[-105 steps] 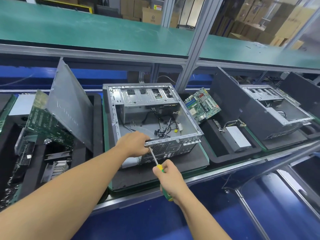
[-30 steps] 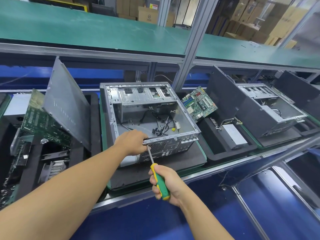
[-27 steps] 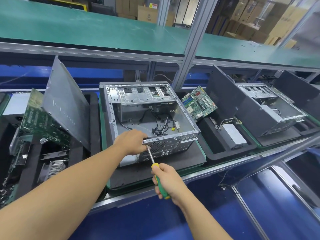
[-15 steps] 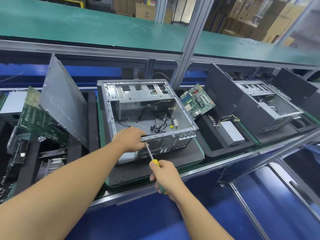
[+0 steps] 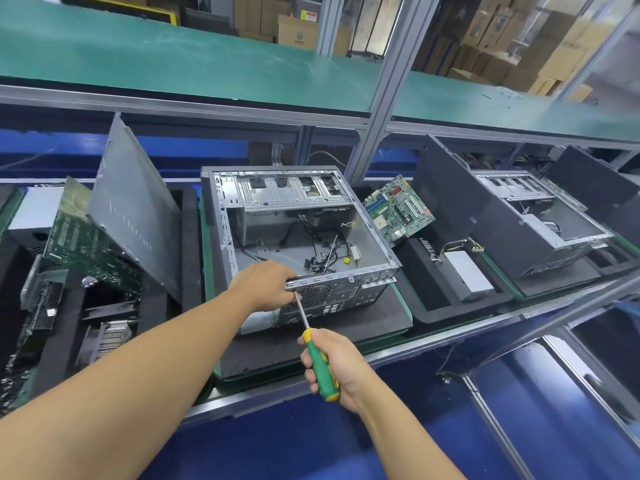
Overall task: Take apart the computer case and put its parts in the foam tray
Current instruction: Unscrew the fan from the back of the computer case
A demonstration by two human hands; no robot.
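While the side panel [image 5: 135, 209] and a green board [image 5: 86, 247] already lean in the foam tray [image 5: 188, 237] on the left, the left hand [image 5: 266, 285] hasn't budged, fingers curled over the near top rail of the computer case [image 5: 294, 202], which lies open on its black foam pad [image 5: 374, 317] mid-frame. Only real change is at the screwdriver [image 5: 320, 365]: its tip sits at the same spot on the case's rear face, but the right hand [image 5: 341, 365] has re-gripped lower, fingers wrapped tight round the green handle. So I reckon that screw's still being backed out and nothing new has come free yet.
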